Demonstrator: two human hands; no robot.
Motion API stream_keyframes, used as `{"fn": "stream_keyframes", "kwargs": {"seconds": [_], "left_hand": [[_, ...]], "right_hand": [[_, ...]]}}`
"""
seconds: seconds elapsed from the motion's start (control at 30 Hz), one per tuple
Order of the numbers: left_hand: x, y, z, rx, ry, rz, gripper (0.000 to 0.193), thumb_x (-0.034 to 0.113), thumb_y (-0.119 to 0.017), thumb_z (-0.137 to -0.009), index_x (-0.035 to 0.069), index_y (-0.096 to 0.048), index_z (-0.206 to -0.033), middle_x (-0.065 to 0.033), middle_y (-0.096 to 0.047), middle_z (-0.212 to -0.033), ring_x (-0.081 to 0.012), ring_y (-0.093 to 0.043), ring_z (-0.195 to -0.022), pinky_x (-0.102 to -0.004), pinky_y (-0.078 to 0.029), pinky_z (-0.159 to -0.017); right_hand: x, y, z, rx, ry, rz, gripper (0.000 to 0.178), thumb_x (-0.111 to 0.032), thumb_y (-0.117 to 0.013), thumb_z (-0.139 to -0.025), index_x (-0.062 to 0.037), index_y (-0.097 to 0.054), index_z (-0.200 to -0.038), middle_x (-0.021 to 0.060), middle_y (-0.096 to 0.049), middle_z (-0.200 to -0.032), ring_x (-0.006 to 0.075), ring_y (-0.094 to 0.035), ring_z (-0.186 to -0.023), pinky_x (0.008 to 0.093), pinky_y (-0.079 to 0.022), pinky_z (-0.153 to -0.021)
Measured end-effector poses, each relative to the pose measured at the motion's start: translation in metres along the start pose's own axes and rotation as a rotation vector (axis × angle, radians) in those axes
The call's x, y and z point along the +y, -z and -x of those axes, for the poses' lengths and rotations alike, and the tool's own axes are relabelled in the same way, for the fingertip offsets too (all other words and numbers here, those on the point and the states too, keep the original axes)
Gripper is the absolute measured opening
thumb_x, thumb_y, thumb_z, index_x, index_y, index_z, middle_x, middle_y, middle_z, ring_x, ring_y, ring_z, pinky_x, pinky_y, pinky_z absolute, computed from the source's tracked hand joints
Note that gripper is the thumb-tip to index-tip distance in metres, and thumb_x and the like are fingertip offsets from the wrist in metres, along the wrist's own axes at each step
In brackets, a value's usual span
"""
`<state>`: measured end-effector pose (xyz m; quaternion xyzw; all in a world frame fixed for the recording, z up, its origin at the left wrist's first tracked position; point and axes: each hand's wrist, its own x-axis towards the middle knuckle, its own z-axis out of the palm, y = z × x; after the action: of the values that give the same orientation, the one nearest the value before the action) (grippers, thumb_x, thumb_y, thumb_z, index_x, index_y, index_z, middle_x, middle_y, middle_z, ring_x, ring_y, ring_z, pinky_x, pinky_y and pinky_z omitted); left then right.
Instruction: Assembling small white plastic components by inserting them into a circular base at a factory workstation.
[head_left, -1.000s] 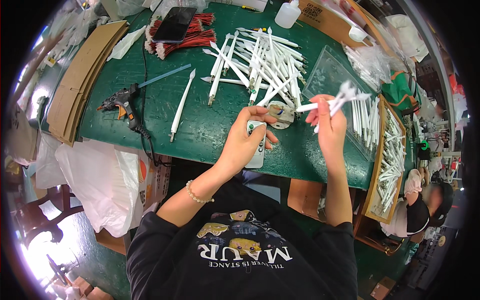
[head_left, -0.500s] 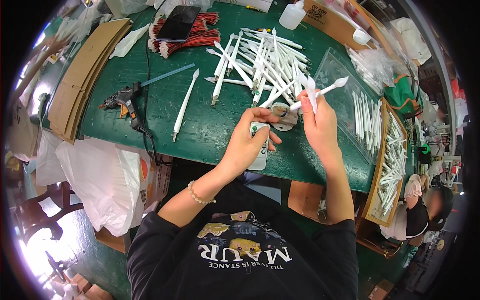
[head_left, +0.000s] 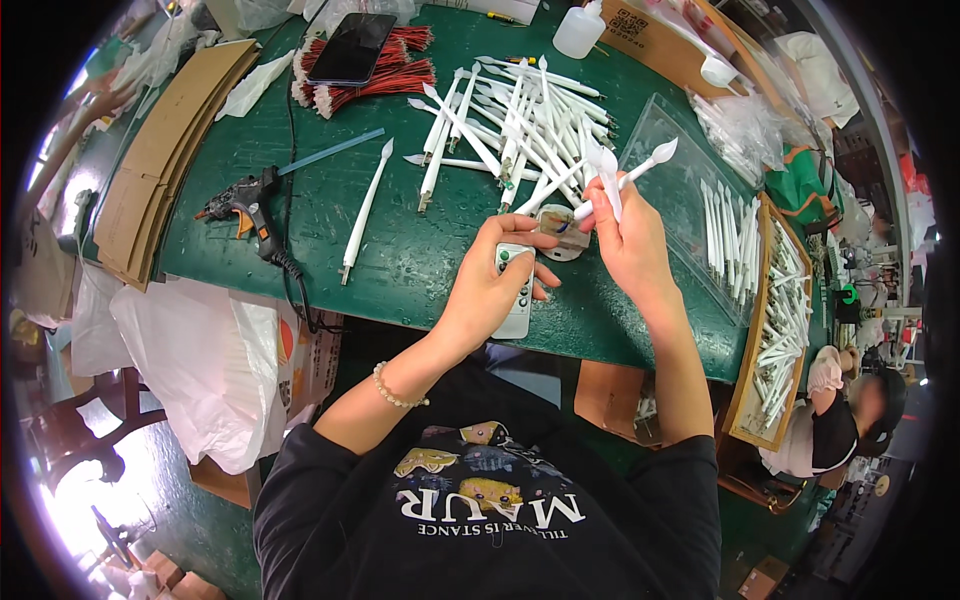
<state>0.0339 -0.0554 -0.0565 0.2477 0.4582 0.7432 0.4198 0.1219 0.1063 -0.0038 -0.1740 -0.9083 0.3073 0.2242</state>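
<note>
My left hand (head_left: 482, 290) is wrapped round a white remote control (head_left: 514, 322) with small buttons, close to the table's front edge. My right hand (head_left: 636, 245) grips a few white LED taper candles (head_left: 603, 168) with flame-shaped tips. One of these points to the upper right, the others upward. Between my hands lies a round, pale disc-like piece (head_left: 566, 246), partly covered. Just beyond is a loose pile of similar candles (head_left: 520, 125), metallic at their lower ends. A single candle (head_left: 367, 215) rests apart on the left.
On the green table (head_left: 420, 270) lie a black glue gun (head_left: 245, 205) with a cord, red wire bundles (head_left: 400, 75) and a phone (head_left: 352, 48). A clear tray (head_left: 690, 200) and a wooden tray (head_left: 765, 430) hold candles at right. A person (head_left: 835, 420) sits beyond.
My right hand and its candles have shifted slightly left and turned a little. My left hand keeps its hold on the remote. The whole view has moved slightly.
</note>
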Motion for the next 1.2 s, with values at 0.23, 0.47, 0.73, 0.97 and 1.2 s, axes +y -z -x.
{"fn": "stream_keyframes", "kwargs": {"seconds": [0.23, 0.47, 0.73, 0.97, 1.2], "left_hand": [[-0.001, 0.000, 0.000, -0.006, -0.008, -0.005, 0.032, -0.002, -0.042, -0.091, -0.004, -0.037, -0.123, -0.0199, -0.057, -0.114, -0.0193, -0.065, -0.079, -0.0280, -0.053, -0.067], [0.000, -0.001, 0.001, -0.021, 0.039, -0.007, 0.031, 0.000, -0.043, -0.093, -0.002, -0.036, -0.123, -0.0230, -0.062, -0.108, -0.0197, -0.065, -0.081, -0.0276, -0.051, -0.069], [0.002, -0.001, 0.001, -0.031, 0.041, -0.009, 0.031, 0.000, -0.043, -0.093, -0.002, -0.035, -0.123, -0.0232, -0.062, -0.108, -0.0205, -0.065, -0.080, -0.0283, -0.051, -0.069], [-0.003, 0.000, 0.000, -0.035, 0.024, -0.018, 0.031, 0.000, -0.043, -0.093, -0.003, -0.034, -0.123, -0.0216, -0.062, -0.105, -0.0204, -0.067, -0.078, -0.0283, -0.053, -0.065], [-0.003, -0.001, 0.000, -0.030, 0.020, -0.028, 0.031, -0.001, -0.043, -0.093, -0.002, -0.035, -0.123, -0.0213, -0.063, -0.102, -0.0204, -0.067, -0.078, -0.0282, -0.052, -0.063]], "right_hand": [[0.002, 0.001, -0.001, -0.031, 0.031, 0.003, 0.022, -0.020, -0.045, -0.101, -0.0001, -0.054, -0.103, 0.0111, -0.062, -0.075, 0.0197, -0.064, -0.064, 0.0322, -0.049, -0.060], [0.011, -0.001, -0.003, -0.042, 0.089, 0.054, 0.022, -0.018, -0.047, -0.100, 0.0021, -0.054, -0.108, 0.0105, -0.064, -0.081, 0.0187, -0.064, -0.065, 0.0309, -0.050, -0.062], [0.013, -0.001, -0.005, -0.067, 0.077, 0.107, 0.023, -0.017, -0.049, -0.099, 0.0032, -0.054, -0.109, 0.0105, -0.065, -0.086, 0.0186, -0.065, -0.067, 0.0309, -0.051, -0.063], [0.010, 0.000, -0.005, -0.066, 0.067, 0.071, 0.023, -0.017, -0.049, -0.099, 0.0031, -0.055, -0.108, 0.0107, -0.065, -0.085, 0.0187, -0.065, -0.067, 0.0310, -0.051, -0.064], [0.008, 0.001, -0.005, -0.068, 0.053, 0.051, 0.024, -0.018, -0.049, -0.099, 0.0029, -0.055, -0.109, 0.0107, -0.065, -0.086, 0.0186, -0.065, -0.067, 0.0313, -0.051, -0.063]]}}
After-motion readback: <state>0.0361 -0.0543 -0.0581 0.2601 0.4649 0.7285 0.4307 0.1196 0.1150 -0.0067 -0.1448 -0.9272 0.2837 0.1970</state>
